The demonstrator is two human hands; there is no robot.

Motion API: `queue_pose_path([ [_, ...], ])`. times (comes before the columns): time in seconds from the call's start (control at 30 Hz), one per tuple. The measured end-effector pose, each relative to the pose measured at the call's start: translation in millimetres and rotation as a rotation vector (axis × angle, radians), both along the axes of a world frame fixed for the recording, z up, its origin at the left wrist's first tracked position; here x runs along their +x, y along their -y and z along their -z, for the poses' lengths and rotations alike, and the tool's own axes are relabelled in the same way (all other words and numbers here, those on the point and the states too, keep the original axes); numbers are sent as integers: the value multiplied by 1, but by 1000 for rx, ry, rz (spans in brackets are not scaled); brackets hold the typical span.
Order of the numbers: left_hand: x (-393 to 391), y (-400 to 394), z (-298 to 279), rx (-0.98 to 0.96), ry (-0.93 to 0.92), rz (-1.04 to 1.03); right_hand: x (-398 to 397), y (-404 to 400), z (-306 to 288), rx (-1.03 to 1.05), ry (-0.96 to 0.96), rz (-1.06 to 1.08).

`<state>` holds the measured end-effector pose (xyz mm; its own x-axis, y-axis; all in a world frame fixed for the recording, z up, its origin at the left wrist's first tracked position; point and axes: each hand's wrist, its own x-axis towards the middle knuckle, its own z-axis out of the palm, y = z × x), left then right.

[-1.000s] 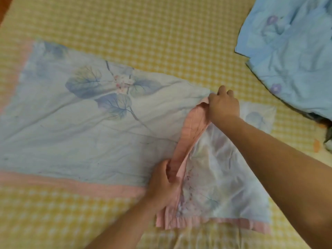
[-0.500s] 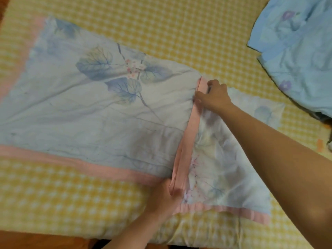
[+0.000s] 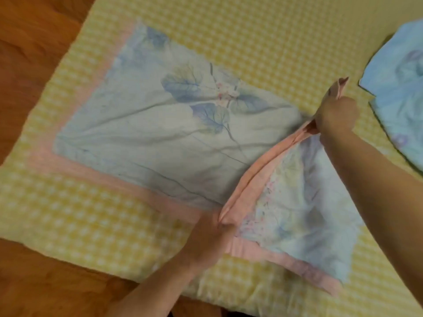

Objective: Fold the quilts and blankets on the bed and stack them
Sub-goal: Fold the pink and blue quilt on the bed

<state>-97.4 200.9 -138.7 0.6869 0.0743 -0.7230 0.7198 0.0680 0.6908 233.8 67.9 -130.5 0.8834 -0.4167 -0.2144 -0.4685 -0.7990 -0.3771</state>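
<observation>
Hands, two, one quilt [image 3: 160, 138] pinched

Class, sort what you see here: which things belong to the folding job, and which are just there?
Part of the job:
floral blanket, gripped by its pink border
left hand
right hand
blue quilt, lying crumpled
bed

Just there:
wooden floor

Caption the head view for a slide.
Both hands, left and right, grip the pink edge of a leaf-print quilt mid-fold on a yellow checked bed.
</observation>
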Motion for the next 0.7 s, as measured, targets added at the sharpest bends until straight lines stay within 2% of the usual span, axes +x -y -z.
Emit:
queue_pose_path([
  [0.17, 8, -154, -10, 291, -105, -223, 9, -150, -28, 267, 2, -127],
  [0.3, 0, -243, -2, 496, -163, -316, -7, -266, -5, 385, -98, -295],
  [0.5, -13, -312, 22, 620, -170, -451, -4, -379, 17, 310, -93, -418],
  [0.7, -30, -353, 50, 657, -197, -654, 2, -445, 49, 265, -134, -438],
])
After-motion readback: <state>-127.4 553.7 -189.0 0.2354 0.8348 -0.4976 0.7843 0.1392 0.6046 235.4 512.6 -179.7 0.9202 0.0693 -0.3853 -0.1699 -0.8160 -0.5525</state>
